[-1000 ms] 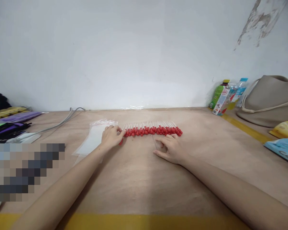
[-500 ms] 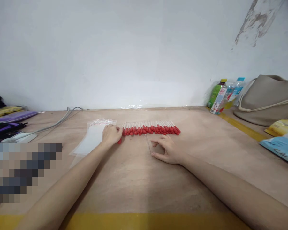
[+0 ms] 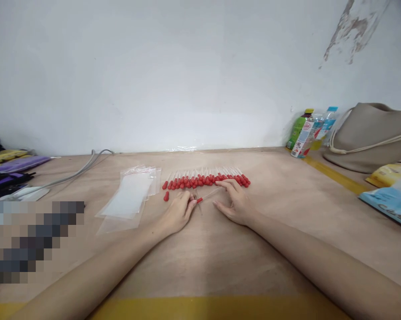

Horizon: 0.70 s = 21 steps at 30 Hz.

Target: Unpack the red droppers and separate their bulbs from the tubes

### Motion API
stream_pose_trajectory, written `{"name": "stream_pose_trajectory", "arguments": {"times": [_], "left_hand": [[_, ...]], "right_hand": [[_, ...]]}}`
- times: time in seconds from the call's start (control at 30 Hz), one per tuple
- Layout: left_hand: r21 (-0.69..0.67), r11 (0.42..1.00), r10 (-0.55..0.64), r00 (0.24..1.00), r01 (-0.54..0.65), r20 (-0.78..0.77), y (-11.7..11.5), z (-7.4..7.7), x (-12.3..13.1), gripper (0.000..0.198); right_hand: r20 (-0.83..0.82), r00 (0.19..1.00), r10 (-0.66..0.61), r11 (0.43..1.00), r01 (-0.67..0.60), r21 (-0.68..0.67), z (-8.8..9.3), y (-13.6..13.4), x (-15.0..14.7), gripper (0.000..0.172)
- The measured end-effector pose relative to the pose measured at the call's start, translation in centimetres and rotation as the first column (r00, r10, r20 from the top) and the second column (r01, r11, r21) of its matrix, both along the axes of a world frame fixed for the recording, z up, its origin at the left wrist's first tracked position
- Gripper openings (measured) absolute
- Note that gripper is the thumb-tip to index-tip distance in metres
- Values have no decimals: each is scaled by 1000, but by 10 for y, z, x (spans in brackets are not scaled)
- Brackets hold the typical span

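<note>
My left hand (image 3: 179,210) pinches the red rubber bulb of a dropper (image 3: 199,200) between thumb and fingers. The dropper's clear glass tube slants up and right toward my right hand (image 3: 235,202), which is open with thumb and fingers apart. Whether its fingers touch the tube, I cannot tell. Another thin clear tube lies across the table under my left fingertips, partly hidden. Behind both hands a row of several droppers (image 3: 187,181) lies with red bulbs toward me and pale tubes toward the wall. A single red bulb (image 3: 166,196) lies left of my left hand.
Clear zip bags (image 3: 129,193) are stacked at the left, beyond them a grey cable (image 3: 82,171) and dark and purple pouches. Bottles (image 3: 302,133), a grey bag (image 3: 370,138) and a blue package (image 3: 389,202) stand or lie at the right. A blurred patch covers the lower left.
My left hand has moved right from the row's left end, and a dropper is now in its fingers. The loose red bulb has come into full view. My right hand has barely moved.
</note>
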State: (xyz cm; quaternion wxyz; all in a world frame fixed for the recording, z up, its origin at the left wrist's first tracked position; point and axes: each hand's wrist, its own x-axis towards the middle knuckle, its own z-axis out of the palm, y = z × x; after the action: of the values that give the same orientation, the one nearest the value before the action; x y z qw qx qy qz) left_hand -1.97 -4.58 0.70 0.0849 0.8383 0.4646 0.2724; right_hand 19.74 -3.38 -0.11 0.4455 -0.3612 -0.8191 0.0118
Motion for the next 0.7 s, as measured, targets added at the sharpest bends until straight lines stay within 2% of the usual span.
{"name": "stream_pose_trajectory", "arguments": {"times": [0.13,0.3,0.5,0.7], "left_hand": [[-20,999,-29,1000,29,8,7,-1,-1,20],[-20,997,-72,996,73,58,7,-3,-3,16],[0,998,-66,994,66,92,4,-4,-4,15],[102,993,-70,996,64,56,-1,0,0,19]], "right_hand": [[112,994,-1,999,4,-31,-1,1,0,42],[232,970,-72,995,84,-45,-1,3,0,36],[279,960,-16,995,44,-92,-3,5,0,25],[291,956,40,998,-23,-61,1,1,-1,22]]}}
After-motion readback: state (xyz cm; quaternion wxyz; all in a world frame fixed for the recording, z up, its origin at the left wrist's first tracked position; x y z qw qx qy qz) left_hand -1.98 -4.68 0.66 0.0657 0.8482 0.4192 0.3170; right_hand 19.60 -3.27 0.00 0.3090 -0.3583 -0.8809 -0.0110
